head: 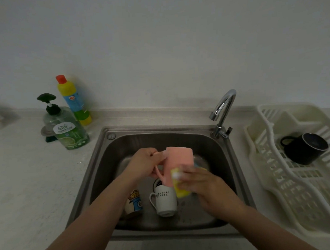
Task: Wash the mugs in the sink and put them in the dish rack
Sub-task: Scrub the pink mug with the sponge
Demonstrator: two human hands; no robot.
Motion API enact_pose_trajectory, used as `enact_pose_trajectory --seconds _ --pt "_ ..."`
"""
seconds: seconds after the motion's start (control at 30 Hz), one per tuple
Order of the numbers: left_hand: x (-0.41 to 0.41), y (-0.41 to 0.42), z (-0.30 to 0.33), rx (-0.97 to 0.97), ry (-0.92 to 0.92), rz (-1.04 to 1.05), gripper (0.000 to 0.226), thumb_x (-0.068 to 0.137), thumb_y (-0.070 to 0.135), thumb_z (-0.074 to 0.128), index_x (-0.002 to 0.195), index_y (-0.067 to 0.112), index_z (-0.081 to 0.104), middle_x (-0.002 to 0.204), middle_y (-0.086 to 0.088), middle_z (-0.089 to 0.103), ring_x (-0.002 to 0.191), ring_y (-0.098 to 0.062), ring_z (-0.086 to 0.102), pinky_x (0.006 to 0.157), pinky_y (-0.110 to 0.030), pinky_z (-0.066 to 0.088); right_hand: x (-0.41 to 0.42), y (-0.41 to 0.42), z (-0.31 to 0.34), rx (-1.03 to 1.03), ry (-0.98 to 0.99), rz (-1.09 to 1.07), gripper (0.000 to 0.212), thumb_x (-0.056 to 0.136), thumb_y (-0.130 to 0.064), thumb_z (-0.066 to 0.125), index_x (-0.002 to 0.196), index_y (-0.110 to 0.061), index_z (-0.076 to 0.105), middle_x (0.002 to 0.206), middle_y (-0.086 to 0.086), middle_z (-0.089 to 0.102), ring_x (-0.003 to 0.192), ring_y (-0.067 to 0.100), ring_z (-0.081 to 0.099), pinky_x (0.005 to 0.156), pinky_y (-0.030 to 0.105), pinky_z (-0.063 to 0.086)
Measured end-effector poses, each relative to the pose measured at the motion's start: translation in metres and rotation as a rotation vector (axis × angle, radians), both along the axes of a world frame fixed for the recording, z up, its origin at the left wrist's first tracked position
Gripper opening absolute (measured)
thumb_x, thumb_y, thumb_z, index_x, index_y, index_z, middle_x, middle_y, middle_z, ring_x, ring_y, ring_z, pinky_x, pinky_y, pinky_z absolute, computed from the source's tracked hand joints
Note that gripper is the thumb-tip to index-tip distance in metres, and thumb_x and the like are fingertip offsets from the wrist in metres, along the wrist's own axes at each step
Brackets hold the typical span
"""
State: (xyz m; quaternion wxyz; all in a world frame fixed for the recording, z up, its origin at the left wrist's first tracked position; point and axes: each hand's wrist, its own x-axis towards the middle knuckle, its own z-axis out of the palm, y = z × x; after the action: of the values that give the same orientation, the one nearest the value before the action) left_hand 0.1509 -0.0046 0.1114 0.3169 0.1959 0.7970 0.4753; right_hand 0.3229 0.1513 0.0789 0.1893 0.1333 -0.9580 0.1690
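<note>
Over the steel sink (109,157), my left hand (143,163) grips the handle of a pink mug (178,160), which is held bottom-up and tilted. My right hand (202,181) holds a yellow sponge (179,186) with foam on it against the mug's lower side. On the sink floor a white mug (165,200) with dark writing stands upside down, and a cartoon-printed mug (134,201) lies partly hidden under my left forearm. A black mug (306,149) lies on its side in the white dish rack (295,185) at the right.
A chrome faucet (223,111) stands at the sink's back right corner. On the counter to the left are a green dish-soap pump bottle (68,129) and a yellow bottle with a red cap (74,100). A wall rises behind the counter.
</note>
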Motion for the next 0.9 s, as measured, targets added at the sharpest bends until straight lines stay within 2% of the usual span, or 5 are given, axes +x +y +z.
enact_pose_trajectory --seconds 0.17,0.27,0.4,0.53,0.9 --pt "0.005 0.008 -0.005 -0.051 -0.006 0.009 0.036 0.097 0.038 0.055 0.090 0.003 0.063 0.088 -0.007 0.075 0.068 -0.019 0.072 0.061 -0.027 0.059 -0.018 -0.006 0.004 -0.096 0.017 -0.261 0.059 0.069 -0.005 0.080 0.123 -0.020 0.064 0.138 -0.001 0.053 0.133 0.011 0.041 0.103 0.044 0.044" --pt "0.000 0.005 -0.009 0.011 -0.139 0.063 0.038 0.098 0.037 0.054 0.102 0.000 0.064 0.091 -0.009 0.075 0.069 -0.021 0.072 0.063 -0.030 0.059 0.000 -0.003 -0.005 -0.073 0.005 -0.021 0.036 0.083 -0.011 0.059 0.116 -0.018 0.070 0.134 0.000 0.059 0.134 0.012 0.044 0.112 0.034 0.036" --pt "-0.003 0.000 -0.016 0.084 -0.304 0.098 0.037 0.098 0.040 0.052 0.106 0.006 0.065 0.096 -0.007 0.074 0.075 -0.019 0.071 0.062 -0.026 0.055 0.000 0.006 -0.002 -0.335 -0.025 -0.403 0.052 0.092 -0.010 0.048 0.139 -0.032 0.045 0.149 -0.014 0.035 0.141 0.003 0.029 0.114 0.037 0.034" --pt "-0.006 -0.005 -0.020 0.147 -0.403 0.093 0.040 0.098 0.041 0.052 0.107 0.004 0.064 0.093 -0.008 0.073 0.075 -0.019 0.069 0.063 -0.026 0.055 -0.004 -0.012 0.003 -0.156 0.003 -0.103 0.043 0.088 -0.017 0.045 0.128 -0.019 0.061 0.141 -0.003 0.051 0.138 0.014 0.039 0.113 0.038 0.034" --pt "-0.017 -0.019 -0.028 0.306 -0.531 0.163 0.031 0.095 0.041 0.054 0.085 0.012 0.055 0.083 -0.004 0.067 0.072 -0.016 0.067 0.061 -0.028 0.055 0.005 -0.009 0.008 -0.542 -0.020 -0.125 0.056 0.089 0.003 0.043 0.137 -0.023 0.053 0.147 -0.009 0.047 0.136 0.011 0.043 0.111 0.030 0.036"
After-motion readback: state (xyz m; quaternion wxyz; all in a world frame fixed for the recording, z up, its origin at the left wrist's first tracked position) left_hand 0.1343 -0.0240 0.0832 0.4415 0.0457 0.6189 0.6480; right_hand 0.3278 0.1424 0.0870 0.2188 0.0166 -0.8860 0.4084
